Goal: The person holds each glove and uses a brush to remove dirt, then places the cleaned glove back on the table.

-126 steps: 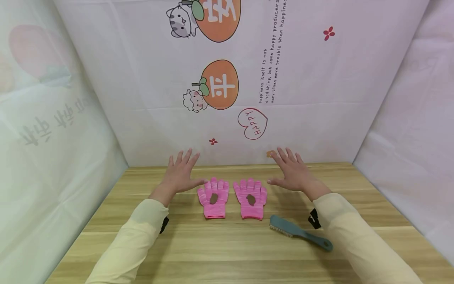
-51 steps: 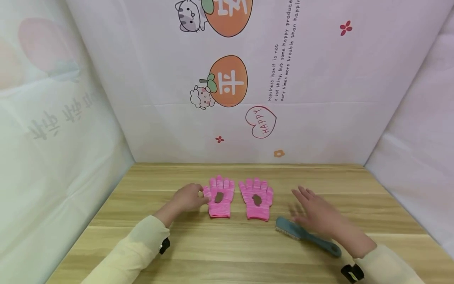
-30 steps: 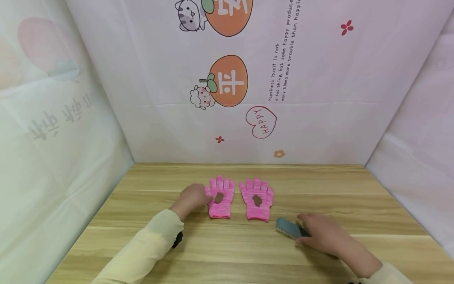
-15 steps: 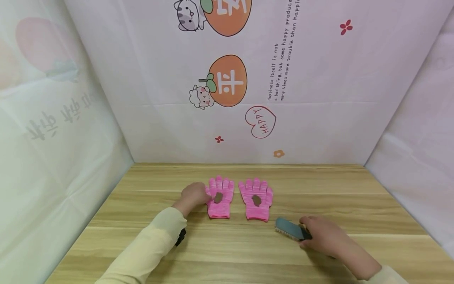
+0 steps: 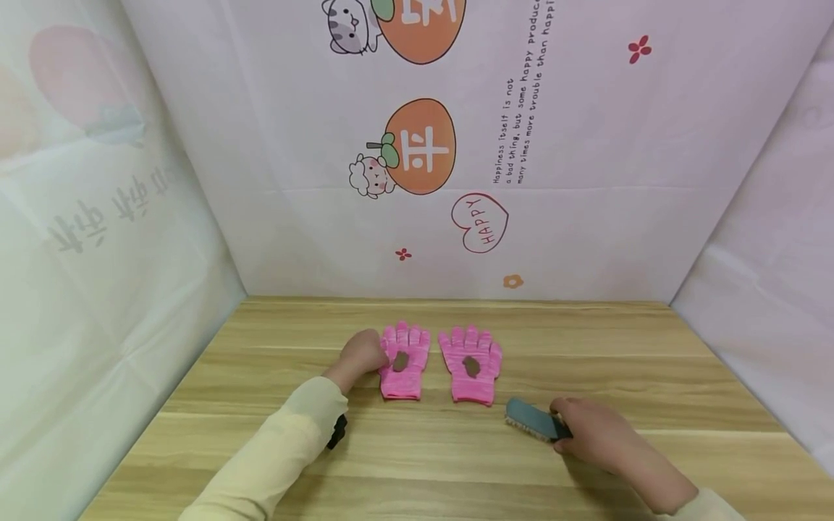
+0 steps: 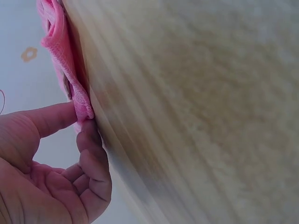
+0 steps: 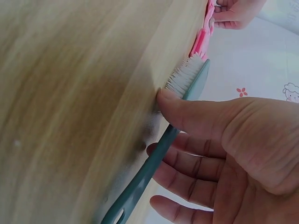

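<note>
Two pink knitted gloves lie side by side on the table, fingers pointing away, each with a brown patch on it. My left hand [image 5: 363, 352] is at the outer edge of the left glove [image 5: 409, 382]. In the left wrist view its thumb and forefinger pinch the pink fabric [image 6: 65, 60]. The right glove [image 5: 478, 388] lies flat, untouched. Nearer and to the right, my right hand [image 5: 596, 430] holds a blue-green brush [image 5: 531, 414] with pale bristles. Its thumb presses near the bristles in the right wrist view, fingers around the handle [image 7: 156, 156], whose end the hand hides in the head view.
The wooden table [image 5: 391, 463] carries the gloves and brush. A white printed cloth [image 5: 313, 239] stands as a wall behind it, with further white cloth walls at the left [image 5: 117, 304] and right [image 5: 769, 253].
Both hands were spread above the table at first. The left came down to the left glove and pinched its edge; the right moved down to the brush and took hold of its handle.
</note>
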